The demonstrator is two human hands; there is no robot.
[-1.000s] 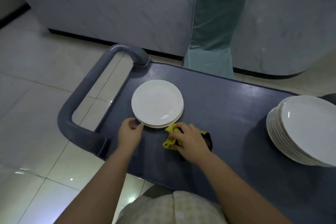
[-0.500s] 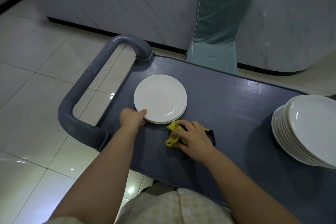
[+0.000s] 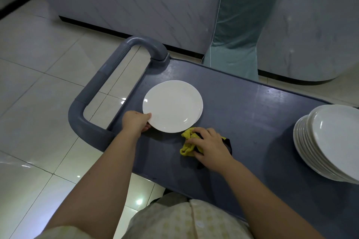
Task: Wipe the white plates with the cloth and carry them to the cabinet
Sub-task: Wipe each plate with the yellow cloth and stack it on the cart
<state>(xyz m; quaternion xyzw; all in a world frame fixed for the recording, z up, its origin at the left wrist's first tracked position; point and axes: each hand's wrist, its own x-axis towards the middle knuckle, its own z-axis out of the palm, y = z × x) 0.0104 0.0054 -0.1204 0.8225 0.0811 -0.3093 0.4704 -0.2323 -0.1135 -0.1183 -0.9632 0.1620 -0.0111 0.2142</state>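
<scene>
Pinches the near-left rim of the small plate stack (image 3: 172, 105) with the left hand (image 3: 136, 122), thumb on top. Clutches the yellow cloth (image 3: 186, 148) under the right hand (image 3: 209, 147), fingers curled round it, on the cart deck (image 3: 252, 112) just beside that stack. Looks two or three plates deep; hard to count. Judged midway at best: tall plate stack (image 3: 330, 141) waiting at the cart's right end, no cabinet in view.

Dim, bluish light — glare on floor tiles (image 3: 138, 202)
</scene>
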